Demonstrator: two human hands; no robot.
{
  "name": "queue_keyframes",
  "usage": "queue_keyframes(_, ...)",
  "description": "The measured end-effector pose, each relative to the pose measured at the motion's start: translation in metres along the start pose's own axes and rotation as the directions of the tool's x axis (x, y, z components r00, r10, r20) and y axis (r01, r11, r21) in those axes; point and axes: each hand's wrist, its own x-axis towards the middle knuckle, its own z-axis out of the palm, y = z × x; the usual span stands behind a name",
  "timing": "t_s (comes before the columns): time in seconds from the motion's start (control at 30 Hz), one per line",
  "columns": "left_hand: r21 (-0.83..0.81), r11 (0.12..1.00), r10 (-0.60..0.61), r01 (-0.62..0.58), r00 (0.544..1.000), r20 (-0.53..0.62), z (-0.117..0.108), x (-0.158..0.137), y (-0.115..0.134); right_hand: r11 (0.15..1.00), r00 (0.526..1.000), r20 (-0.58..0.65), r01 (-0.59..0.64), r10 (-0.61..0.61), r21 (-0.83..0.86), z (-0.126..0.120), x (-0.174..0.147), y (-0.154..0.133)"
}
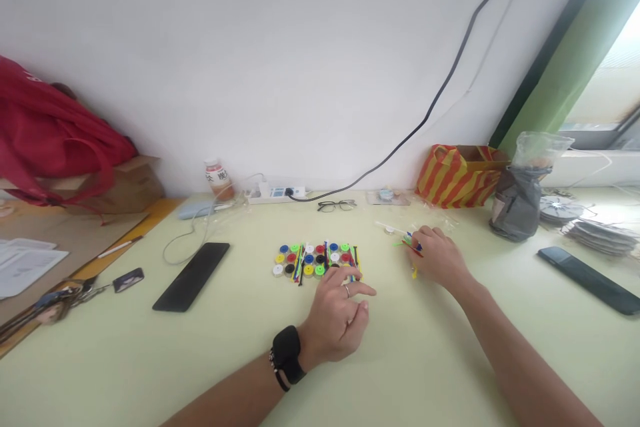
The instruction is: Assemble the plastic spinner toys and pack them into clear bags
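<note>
A small grid of coloured round caps [313, 259] lies on the pale green table [410, 360], with thin coloured sticks laid across it. My left hand [339, 315], with a ring and a black wrist watch, rests just in front of the grid's right end, fingers loosely curled and touching the table. My right hand [439, 257] is to the right of the grid, closed on a bunch of thin coloured sticks [413, 249] that poke out on its left side.
A black phone [192, 275] lies left of the grid and another dark phone [590, 279] at the far right. Glasses [337, 205], a power strip [277, 193], a small bottle [219, 179], a striped bag [459, 175] and a grey pouch [517, 203] line the wall. Keys [75, 292] lie at left.
</note>
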Motion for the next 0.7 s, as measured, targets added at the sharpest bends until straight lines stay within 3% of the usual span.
queue_keyframes(0.17,0.050,0.999,-0.013,0.014,1.000,-0.023,0.004,0.000,-0.005,1.000,1.000,0.031,-0.005,0.005,0.009,-0.003,-0.002,-0.002)
queue_keyframes(0.3,0.079,0.997,0.027,-0.024,0.999,-0.047,0.003,-0.003,-0.011,0.998,0.999,-0.038,0.014,-0.011,0.068,-0.011,-0.001,-0.008)
queue_keyframes(0.47,0.014,0.999,0.049,-0.048,0.997,-0.057,-0.002,-0.005,-0.006,0.941,0.988,-0.137,-0.024,0.074,0.337,-0.023,-0.001,-0.020)
queue_keyframes(0.53,0.012,1.000,0.026,-0.025,0.998,-0.058,-0.002,-0.004,-0.002,0.832,0.991,-0.084,-0.044,0.108,0.553,-0.027,-0.001,-0.030)
queue_keyframes(0.63,0.082,0.993,-0.077,0.080,0.996,-0.038,-0.001,0.004,0.001,0.510,0.995,0.066,-0.096,0.078,0.855,-0.031,-0.002,-0.049)
queue_keyframes(0.7,0.144,0.973,-0.182,0.182,0.983,-0.012,0.000,0.017,0.000,0.308,0.989,0.142,-0.151,0.050,0.939,-0.032,-0.003,-0.063)
